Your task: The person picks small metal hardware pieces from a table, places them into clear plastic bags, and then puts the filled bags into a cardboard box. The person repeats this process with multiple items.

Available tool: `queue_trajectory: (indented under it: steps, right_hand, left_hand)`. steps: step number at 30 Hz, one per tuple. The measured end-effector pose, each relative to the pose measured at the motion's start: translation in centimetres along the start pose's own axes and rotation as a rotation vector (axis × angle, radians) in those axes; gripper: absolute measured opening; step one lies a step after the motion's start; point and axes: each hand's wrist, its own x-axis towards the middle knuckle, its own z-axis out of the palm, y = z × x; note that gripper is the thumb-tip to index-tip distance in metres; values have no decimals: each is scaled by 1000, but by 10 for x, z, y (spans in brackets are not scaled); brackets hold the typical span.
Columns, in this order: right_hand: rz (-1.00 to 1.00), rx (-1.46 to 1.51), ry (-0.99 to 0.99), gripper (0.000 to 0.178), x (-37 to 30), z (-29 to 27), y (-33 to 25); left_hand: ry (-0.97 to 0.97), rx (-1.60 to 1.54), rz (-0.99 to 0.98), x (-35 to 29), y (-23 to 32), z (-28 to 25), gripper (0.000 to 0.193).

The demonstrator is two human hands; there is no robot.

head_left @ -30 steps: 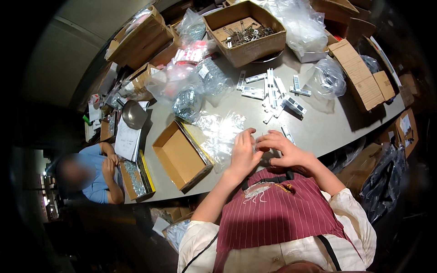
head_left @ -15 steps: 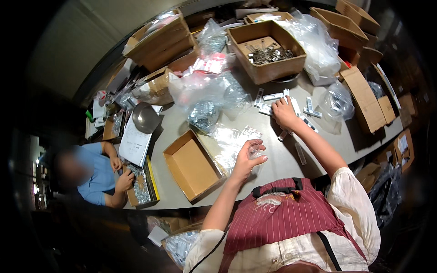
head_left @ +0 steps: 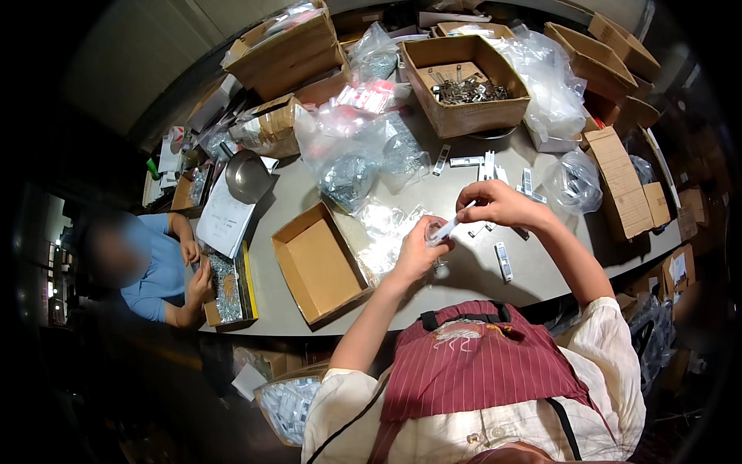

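Note:
Close in front of me, my left hand [head_left: 414,254] has its fingers curled around what looks like a small clear plastic bag [head_left: 441,267], partly hidden by the hand. Between the fingertips of my right hand [head_left: 504,203] is a slim white strip-shaped pack [head_left: 444,231], tilted, its lower end at my left hand's fingers and the bag. Whether that end is inside the bag I cannot tell. Behind my right hand lies a loose group of similar slim packs [head_left: 491,168]. Another slim pack [head_left: 503,261] rests alone near the table's front edge. Flat clear bags [head_left: 380,224] lie left of my hands.
An open cardboard box [head_left: 317,263] stands left of my hands. At the back, a carton [head_left: 464,116] holds metal parts, beside bulging plastic bags [head_left: 348,170]. A metal scoop [head_left: 249,176] lies on papers. At the left, a co-worker [head_left: 162,267] handles a tray of small parts [head_left: 228,288].
My right hand has come back from the group of packs toward my left hand, bringing one slim pack. The left hand stays closed on the bag. The whole view has shifted slightly.

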Motion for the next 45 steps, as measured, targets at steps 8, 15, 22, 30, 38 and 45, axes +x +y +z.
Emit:
queue_trajectory:
  steps: [8, 15, 22, 30, 38, 45]
  right_hand:
    - [-176, -81, 102, 35, -1, 9, -15]
    - [-476, -23, 32, 40, -11, 6, -33]
    - [-616, -75, 0, 25, -15, 6, -32]
    - [-556, -163, 253, 15, -25, 28, -32]
    - [-471, -73, 476, 13, -39, 37, -39]
    - [-564, -11, 521, 15, -37, 53, -32]
  left_hand:
    - [-301, -700, -216, -7, 56, 8, 39]
    - [-379, -977, -199, -8, 74, -13, 38]
    - [-487, -782, -139, -10, 87, -12, 57]
    - [-405, -204, -118, -21, 96, -18, 42]
    - [341, -239, 299, -41, 95, 6, 17]
    - [418, -202, 368, -39, 84, 6, 11]
